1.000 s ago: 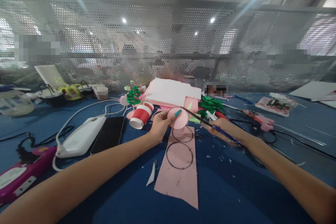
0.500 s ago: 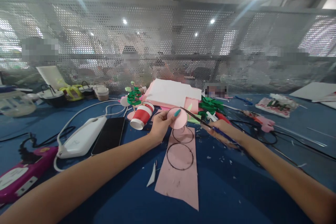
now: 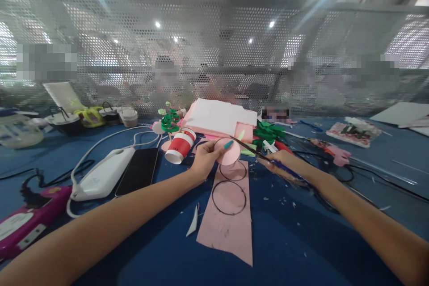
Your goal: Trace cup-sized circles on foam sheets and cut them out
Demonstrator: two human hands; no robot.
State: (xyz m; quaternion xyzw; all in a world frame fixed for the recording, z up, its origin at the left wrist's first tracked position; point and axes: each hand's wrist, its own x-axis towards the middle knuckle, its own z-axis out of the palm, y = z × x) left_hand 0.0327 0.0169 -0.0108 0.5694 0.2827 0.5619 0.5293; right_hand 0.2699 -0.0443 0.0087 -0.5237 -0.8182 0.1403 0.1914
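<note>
Pinched in my left hand [image 3: 205, 159] is a pink paper circle [image 3: 228, 154], its thumb lying across the front. My right hand [image 3: 284, 166] grips a pair of scissors [image 3: 256, 151] with dark handles; the blades point left and reach the circle's right edge. Whether the blades touch the paper I cannot tell. Below the hands a strip of pink paper [image 3: 228, 232] lies flat on the blue table, with two black circle outlines drawn on it. The held circle partly covers the upper outline.
Left of my hands are a tipped red-and-white paper cup [image 3: 180, 146], a black phone [image 3: 140, 170], a white power bank [image 3: 103, 174] and a purple power strip [image 3: 33, 216]. White sheets [image 3: 221, 116] lie behind, green paper strips [image 3: 270, 132] to their right. Paper scraps dot the table.
Both hands stay nearly in place, with the circle and scissors still held. The circle has turned slightly, and the whole view has shifted a little.
</note>
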